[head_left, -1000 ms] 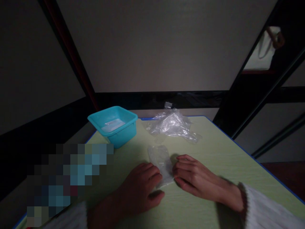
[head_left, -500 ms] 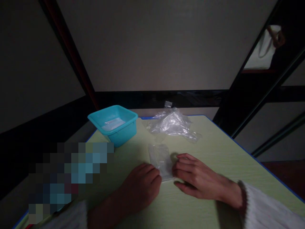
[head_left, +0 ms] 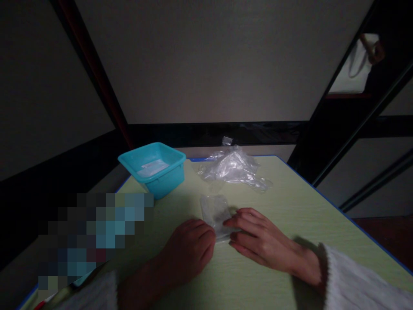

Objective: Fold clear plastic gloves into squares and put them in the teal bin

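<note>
A small clear plastic bag (head_left: 214,207) lies flat on the table between my hands. My left hand (head_left: 190,245) is closed, with curled fingers at the bag's lower left edge; its fingertips are hidden under the hand. From the other side, my right hand (head_left: 254,237) reaches over the bag's lower right part. Its fingers are stretched out and somewhat apart, with the index fingertip resting on the film and the thumb just below the bag's near edge.
A turquoise plastic basket (head_left: 167,181) with flat clear packets (head_left: 153,168) inside stands at the back left. Crumpled clear plastic (head_left: 237,165) lies at the table's far edge. A blurred-out patch covers the left side. The pale table (head_left: 309,224) has a blue rim.
My right hand has shifted left over the bag, its index finger now further onto the film. My left hand has stayed nearly in place.
</note>
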Action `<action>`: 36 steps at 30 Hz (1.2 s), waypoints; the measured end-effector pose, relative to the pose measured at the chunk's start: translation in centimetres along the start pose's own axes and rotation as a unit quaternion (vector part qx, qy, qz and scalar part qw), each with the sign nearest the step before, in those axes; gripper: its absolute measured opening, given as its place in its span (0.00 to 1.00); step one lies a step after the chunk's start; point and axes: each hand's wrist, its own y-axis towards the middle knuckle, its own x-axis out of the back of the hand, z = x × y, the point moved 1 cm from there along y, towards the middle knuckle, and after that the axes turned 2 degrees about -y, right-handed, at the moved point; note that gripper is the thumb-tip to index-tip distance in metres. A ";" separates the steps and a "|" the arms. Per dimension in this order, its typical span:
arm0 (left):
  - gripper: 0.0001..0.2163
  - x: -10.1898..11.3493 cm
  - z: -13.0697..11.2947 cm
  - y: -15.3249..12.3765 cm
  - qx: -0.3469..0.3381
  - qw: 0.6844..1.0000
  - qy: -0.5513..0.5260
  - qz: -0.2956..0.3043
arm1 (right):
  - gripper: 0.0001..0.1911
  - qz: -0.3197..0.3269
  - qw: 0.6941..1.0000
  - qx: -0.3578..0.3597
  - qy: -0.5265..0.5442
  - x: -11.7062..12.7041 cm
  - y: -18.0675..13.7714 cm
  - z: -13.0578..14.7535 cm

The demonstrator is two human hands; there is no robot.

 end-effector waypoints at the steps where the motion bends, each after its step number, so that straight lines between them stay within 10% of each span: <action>1: 0.09 0.1 0.0 0.0 0.001 1.000 -0.001 -0.001 | 0.10 -0.009 1.000 0.000 -0.005 0.0 0.0 0.0; 36: 0.13 0.0 0.5 0.0 -0.059 0.997 0.037 -0.029 | 0.10 -0.029 0.999 0.026 0.000 -0.1 0.1 0.0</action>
